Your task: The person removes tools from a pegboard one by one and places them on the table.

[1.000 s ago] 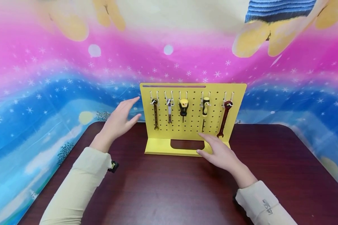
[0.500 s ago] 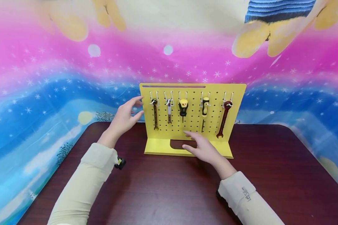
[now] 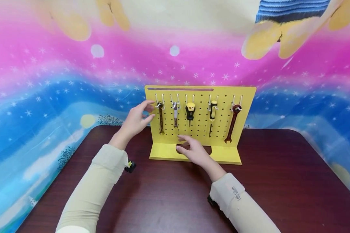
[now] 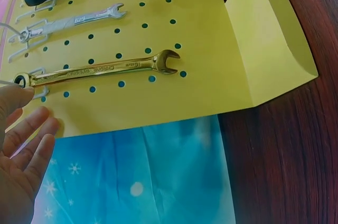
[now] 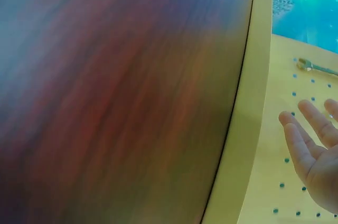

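Note:
A yellow pegboard stand [image 3: 199,132] holds tools on white wire hooks. My left hand [image 3: 136,120] is at its left edge, fingers and thumb spread just beside the ring end of the leftmost combination wrench [image 3: 161,121]. In the left wrist view this wrench [image 4: 100,71] looks brassy and hangs by its ring, with the thumb tip right by that ring. To its right hangs a smaller silver wrench [image 3: 175,118]. Below these tools, my right hand [image 3: 196,152] hovers in front of the board's lower part, fingers apart and holding nothing. The right wrist view shows that hand [image 5: 319,160] over the perforated panel.
Further right hang a stubby black-and-yellow screwdriver [image 3: 190,112], a longer screwdriver [image 3: 212,111] and a large dark-red wrench [image 3: 232,126]. The stand rests on a dark wooden table [image 3: 163,194]. A printed cloth backdrop [image 3: 75,87] rises behind it.
My left hand has moved right, from beside the board to the leftmost wrench. The right hand has moved left across the board's lower front. The tools hang as before.

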A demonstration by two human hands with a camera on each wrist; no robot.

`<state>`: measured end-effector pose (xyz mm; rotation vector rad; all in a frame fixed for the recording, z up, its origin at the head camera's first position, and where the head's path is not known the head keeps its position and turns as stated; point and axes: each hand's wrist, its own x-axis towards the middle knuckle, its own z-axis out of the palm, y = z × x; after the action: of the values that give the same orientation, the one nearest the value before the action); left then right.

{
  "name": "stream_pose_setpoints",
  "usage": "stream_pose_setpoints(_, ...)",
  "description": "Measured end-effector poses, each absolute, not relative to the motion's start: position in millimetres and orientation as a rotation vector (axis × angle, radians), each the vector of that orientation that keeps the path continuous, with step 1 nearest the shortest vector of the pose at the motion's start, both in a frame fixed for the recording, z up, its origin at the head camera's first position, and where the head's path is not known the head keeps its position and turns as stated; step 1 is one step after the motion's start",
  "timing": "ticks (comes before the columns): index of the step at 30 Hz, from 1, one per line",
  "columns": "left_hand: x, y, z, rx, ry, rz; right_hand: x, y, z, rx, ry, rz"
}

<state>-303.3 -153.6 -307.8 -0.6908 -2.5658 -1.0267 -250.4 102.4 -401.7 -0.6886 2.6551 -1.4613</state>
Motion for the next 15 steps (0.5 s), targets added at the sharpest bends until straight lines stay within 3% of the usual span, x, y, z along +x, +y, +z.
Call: stream_pose_setpoints(15,-307,-142,-313,-0.710,-2.531,-1.154,-268,77,-405,-0.615,2.585,-1.594)
